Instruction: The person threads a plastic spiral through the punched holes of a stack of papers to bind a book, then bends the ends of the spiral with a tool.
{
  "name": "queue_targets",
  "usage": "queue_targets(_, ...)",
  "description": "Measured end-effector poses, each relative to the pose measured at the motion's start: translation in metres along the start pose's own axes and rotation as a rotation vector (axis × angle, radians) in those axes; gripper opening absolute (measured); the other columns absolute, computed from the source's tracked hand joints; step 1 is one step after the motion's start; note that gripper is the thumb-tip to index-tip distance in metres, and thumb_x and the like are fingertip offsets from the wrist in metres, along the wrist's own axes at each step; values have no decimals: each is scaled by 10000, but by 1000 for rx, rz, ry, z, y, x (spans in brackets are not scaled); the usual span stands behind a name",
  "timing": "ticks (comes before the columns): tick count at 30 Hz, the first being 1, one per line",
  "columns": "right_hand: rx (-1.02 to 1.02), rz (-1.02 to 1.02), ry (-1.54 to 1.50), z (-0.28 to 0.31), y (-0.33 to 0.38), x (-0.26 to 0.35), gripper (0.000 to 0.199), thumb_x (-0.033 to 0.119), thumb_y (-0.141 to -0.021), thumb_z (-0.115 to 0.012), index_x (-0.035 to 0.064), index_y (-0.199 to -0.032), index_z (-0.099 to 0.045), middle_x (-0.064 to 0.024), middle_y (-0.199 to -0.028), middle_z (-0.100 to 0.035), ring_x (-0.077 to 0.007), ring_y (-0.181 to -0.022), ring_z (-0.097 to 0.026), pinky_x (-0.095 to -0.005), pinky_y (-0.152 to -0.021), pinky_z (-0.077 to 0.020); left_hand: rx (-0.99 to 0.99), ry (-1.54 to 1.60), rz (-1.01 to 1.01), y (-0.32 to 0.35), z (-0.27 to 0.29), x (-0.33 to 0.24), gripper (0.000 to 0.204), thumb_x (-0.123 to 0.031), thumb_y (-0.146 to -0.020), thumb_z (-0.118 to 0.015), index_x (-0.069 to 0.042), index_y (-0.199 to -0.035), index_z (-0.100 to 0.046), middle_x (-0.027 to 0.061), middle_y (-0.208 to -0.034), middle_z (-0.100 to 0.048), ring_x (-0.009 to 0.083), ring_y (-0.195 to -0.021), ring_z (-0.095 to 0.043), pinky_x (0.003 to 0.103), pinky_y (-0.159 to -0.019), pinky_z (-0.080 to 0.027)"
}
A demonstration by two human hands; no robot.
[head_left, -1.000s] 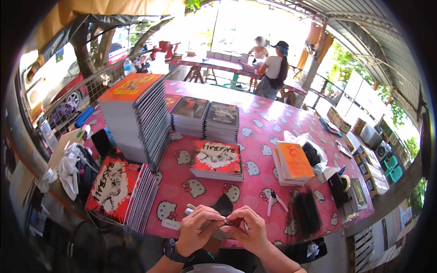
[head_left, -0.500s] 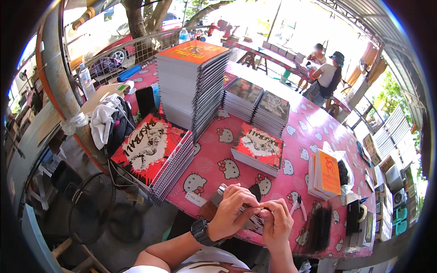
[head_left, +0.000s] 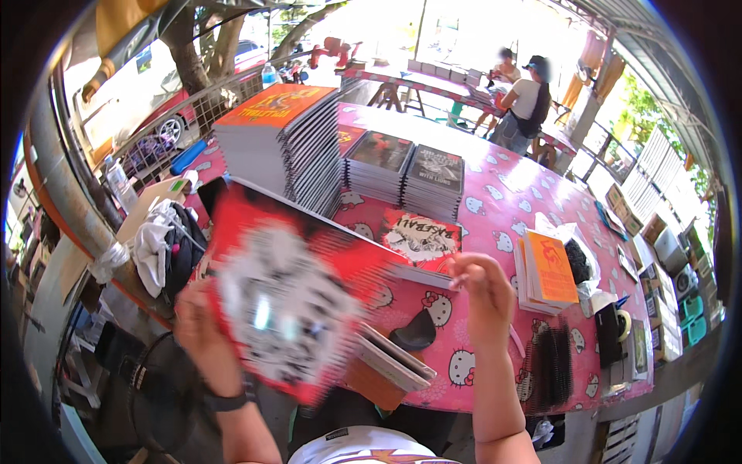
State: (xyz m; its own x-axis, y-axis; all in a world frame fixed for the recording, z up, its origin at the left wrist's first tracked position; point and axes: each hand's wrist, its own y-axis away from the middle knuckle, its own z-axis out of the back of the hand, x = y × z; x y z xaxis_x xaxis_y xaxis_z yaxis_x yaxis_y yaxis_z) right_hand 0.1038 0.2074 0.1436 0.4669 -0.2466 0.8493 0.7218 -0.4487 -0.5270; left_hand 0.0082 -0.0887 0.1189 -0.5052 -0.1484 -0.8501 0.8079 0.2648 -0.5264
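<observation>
Over the pink table's (head_left: pixel 495 193) near edge, a red book (head_left: pixel 290 301), pretty blurry, is gripped at its side by the left hand (head_left: pixel 202 332); the right hand (head_left: pixel 483 286) is held up loosely, fingers half-curled, by a small red stack (head_left: pixel 421 241).

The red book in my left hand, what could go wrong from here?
The red book could slip: only the left hand grips it, at one side, while the right hand is open and apart from it.
Its upper edge might catch the tall orange-topped stack, which it overlaps in this view; the gap is unclear.
The right forearm might brush the black coils beside it.
</observation>
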Motion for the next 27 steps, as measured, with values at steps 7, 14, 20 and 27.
queue_targets(7, -265, -98, 996, 60, -36, -184, 356, 255, -793, -697, -25, -988, -597, -161, -947, -623, -257, -840, -599, -346, -756, -466, 48, -1084, -368, -70, 70, 95, 376, -336, -917, -497, -8, -1059, -614, 180, -940, -633, 341, -863, -597, 398, -805, -455)
queue_targets(14, -235, -458, 827, 105, -41, -219, 360, 237, -737, -758, -22, -909, -578, -126, -794, -655, -185, -697, -616, -330, -642, -479, 377, -950, -65, -81, 58, 94, 460, -415, -876, -520, -49, -1143, -596, 201, -947, -635, 376, -888, -600, 424, -757, -472)
queue_targets(20, -316, -267, 318, 88, -11, -135, 314, 60, -727, -740, 16, -914, -492, -48, -790, -618, -131, -704, -563, -272, -652, -457, 198, -1059, -346, -69, 32, 67, 535, -396, -881, -532, -39, -1277, -481, 178, -1195, -543, 355, -1090, -517, 450, -893, -405)
queue_targets(27, -501, -6, 96, -5, 90, -23, 330, 57, -762, -724, 66, -978, -475, -46, -916, -543, -108, -845, -521, -256, -741, -445, 500, 38, -179, 57, -81, -4, 465, -119, -825, -654, 1, -1239, -480, 179, -1167, -562, 224, -1096, -526, 349, -958, -388)
